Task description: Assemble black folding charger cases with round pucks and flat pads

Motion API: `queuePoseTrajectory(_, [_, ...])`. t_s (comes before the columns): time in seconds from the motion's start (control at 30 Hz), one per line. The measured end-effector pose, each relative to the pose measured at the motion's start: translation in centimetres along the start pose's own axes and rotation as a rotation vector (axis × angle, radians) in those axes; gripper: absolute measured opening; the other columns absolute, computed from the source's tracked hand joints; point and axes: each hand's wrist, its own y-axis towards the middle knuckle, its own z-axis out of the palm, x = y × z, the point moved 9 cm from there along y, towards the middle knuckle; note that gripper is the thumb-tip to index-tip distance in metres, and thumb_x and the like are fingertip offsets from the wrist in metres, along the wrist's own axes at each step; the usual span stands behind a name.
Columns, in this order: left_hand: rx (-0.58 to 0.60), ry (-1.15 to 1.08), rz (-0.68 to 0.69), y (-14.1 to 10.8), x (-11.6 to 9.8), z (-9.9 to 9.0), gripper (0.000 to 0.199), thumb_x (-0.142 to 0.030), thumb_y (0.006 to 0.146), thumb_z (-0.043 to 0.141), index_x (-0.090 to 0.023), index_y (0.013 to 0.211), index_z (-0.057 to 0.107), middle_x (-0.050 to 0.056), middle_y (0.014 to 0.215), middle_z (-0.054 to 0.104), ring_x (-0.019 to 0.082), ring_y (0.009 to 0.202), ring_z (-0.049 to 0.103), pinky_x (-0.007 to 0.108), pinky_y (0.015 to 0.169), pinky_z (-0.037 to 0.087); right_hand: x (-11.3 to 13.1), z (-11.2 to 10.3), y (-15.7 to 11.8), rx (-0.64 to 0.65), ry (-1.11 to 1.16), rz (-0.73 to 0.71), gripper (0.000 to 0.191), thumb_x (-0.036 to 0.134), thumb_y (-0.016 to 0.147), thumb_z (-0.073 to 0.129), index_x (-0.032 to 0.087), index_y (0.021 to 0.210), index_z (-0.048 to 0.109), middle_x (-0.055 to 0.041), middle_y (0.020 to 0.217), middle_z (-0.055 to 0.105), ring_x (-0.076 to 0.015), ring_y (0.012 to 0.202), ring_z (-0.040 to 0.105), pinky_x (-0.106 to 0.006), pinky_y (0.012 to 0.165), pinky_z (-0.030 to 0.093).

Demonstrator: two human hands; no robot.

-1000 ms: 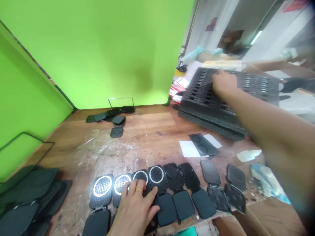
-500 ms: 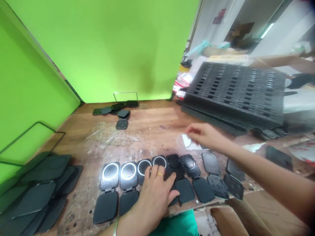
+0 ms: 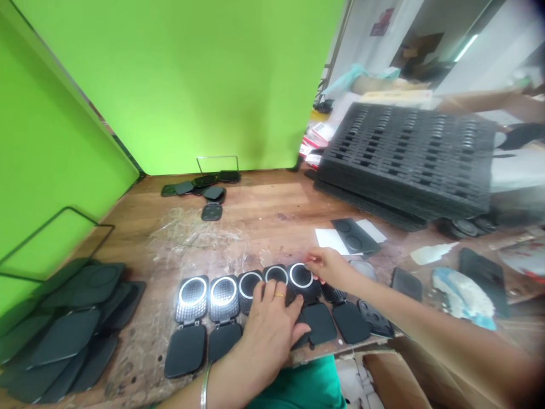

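Note:
A row of hinged black square cases (image 3: 184,351) lies opened out along the table's near edge. White rings (image 3: 193,291) sit on the upper halves of several. My left hand (image 3: 270,329) lies over the middle of the row, palm down, fingers stretched out and thumb apart, covering parts of the cases beneath. My right hand (image 3: 330,266) is closed in a pinch at the right edge of a thin white ring (image 3: 301,275), which rests over the upper half of the fifth case. That hand and forearm partly hide the cases farther right.
Stacked black sheets (image 3: 70,335) lie at left. Clear plastic scraps (image 3: 191,230) and loose black pieces (image 3: 213,196) are behind the row. A slotted black foam tray (image 3: 404,162) stands back right. A black sheet with circles (image 3: 354,236) lies on white paper. Green panels (image 3: 191,85) bound the table.
My right hand has moved down and left from the white paper to the fifth case, bringing a ring onto it. The black sheet on the paper is now uncovered. My left hand stays put.

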Motion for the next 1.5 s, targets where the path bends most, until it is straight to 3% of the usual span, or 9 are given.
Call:
queuePoseTrajectory(0.23, [-0.006, 0.004, -0.011, -0.1, 0.2, 0.6, 0.047, -0.048, 0.087, 0.064, -0.027, 0.129, 0.062, 0.013, 0.11, 0.059, 0.032, 0.108, 0.051, 0.056, 0.097, 0.041, 4.6, -3.9, -1.3, -0.274, -0.396, -0.498, 0.018, 0.012, 0.084, 0.052, 0.017, 0.079, 0.068, -0.0062, 0.078, 0.064, -0.0182, 0.073, 0.059, -0.029, 0.069, 0.045])
queuePoseTrajectory(0.37, [-0.068, 0.017, 0.009, 0.0, 0.5, 1.0, 0.046, -0.05, 0.086, 0.066, -0.028, 0.126, 0.064, 0.012, 0.106, 0.06, 0.032, 0.103, 0.053, 0.057, 0.093, 0.043, 8.6, -13.5, 0.3, -0.639, -0.554, -0.633, 0.016, 0.016, 0.085, 0.052, 0.019, 0.075, 0.065, -0.0066, 0.078, 0.066, -0.0201, 0.077, 0.06, -0.03, 0.072, 0.045])
queuePoseTrajectory(0.5, [-0.102, 0.014, 0.037, 0.3, 0.6, 1.0, 0.045, -0.051, 0.084, 0.067, -0.03, 0.124, 0.065, 0.011, 0.102, 0.062, 0.031, 0.099, 0.055, 0.058, 0.089, 0.046, 11.3, -25.2, 4.5, -1.017, -0.624, -0.487, 0.017, 0.015, 0.084, 0.05, 0.017, 0.082, 0.066, -0.0115, 0.089, 0.068, -0.0253, 0.088, 0.06, -0.036, 0.084, 0.046])
queuePoseTrajectory(0.63, [-0.106, -0.01, 0.037, 0.7, 0.6, 0.8, 0.045, -0.053, 0.082, 0.068, -0.028, 0.119, 0.067, 0.011, 0.103, 0.061, 0.031, 0.098, 0.055, 0.057, 0.087, 0.048, 11.3, -30.6, 10.7, -0.973, -0.707, -0.171, 0.023, 0.012, 0.085, 0.047, 0.013, 0.096, 0.068, -0.0158, 0.105, 0.067, -0.0264, 0.096, 0.06, -0.037, 0.089, 0.045])
queuePoseTrajectory(1.03, [0.002, -0.005, -0.036, 2.4, 0.4, 1.0, 0.048, -0.049, 0.086, 0.066, -0.029, 0.129, 0.061, 0.012, 0.113, 0.06, 0.033, 0.109, 0.052, 0.058, 0.095, 0.044, 12.5, -29.0, 15.6, -0.739, -0.981, -0.027, 0.032, 0.003, 0.093, 0.037, -0.002, 0.114, 0.06, -0.0275, 0.122, 0.055, -0.0316, 0.11, 0.057, -0.041, 0.088, 0.041])
queuePoseTrajectory(1.2, [-0.014, 0.01, -0.012, 2.4, 0.1, 0.6, 0.047, -0.048, 0.086, 0.066, -0.026, 0.127, 0.063, 0.012, 0.114, 0.06, 0.033, 0.109, 0.051, 0.057, 0.096, 0.043, 15.1, -28.6, 11.6, -0.927, -0.838, -0.167, 0.032, 0.008, 0.102, 0.025, 0.001, 0.12, 0.05, -0.0258, 0.129, 0.051, -0.0265, 0.116, 0.051, -0.04, 0.091, 0.037])
queuePoseTrajectory(1.33, [-0.038, 0.011, -0.016, 2.6, -0.1, 0.3, 0.044, -0.05, 0.086, 0.064, -0.025, 0.122, 0.065, 0.012, 0.113, 0.059, 0.033, 0.109, 0.05, 0.058, 0.098, 0.04, 16.1, -27.2, 5.7, -1.005, -0.652, -0.323, 0.015, 0.018, 0.098, 0.047, 0.02, 0.107, 0.059, -0.0124, 0.113, 0.065, -0.0212, 0.101, 0.056, -0.038, 0.092, 0.042])
queuePoseTrajectory(1.4, [-0.05, -0.004, -0.007, 2.9, -0.6, 0.2, 0.045, -0.051, 0.087, 0.062, -0.025, 0.124, 0.064, 0.012, 0.114, 0.058, 0.033, 0.108, 0.05, 0.057, 0.097, 0.041, 14.6, -24.5, 3.4, -0.862, -0.575, -0.345, 0.011, 0.013, 0.088, 0.056, 0.018, 0.094, 0.064, -0.0068, 0.09, 0.07, -0.0198, 0.083, 0.062, -0.035, 0.081, 0.048])
queuePoseTrajectory(1.5, [-0.056, -0.043, 0.046, 3.3, -2.2, 0.0, 0.049, -0.051, 0.089, 0.059, -0.028, 0.133, 0.058, 0.013, 0.116, 0.057, 0.033, 0.11, 0.05, 0.056, 0.097, 0.041, 8.4, -18.0, 1.9, -0.418, -0.359, -0.204, 0.009, 0.024, 0.083, 0.059, 0.019, 0.084, 0.066, 0.0008, 0.059, 0.062, -0.0151, 0.051, 0.057, -0.028, 0.052, 0.046])
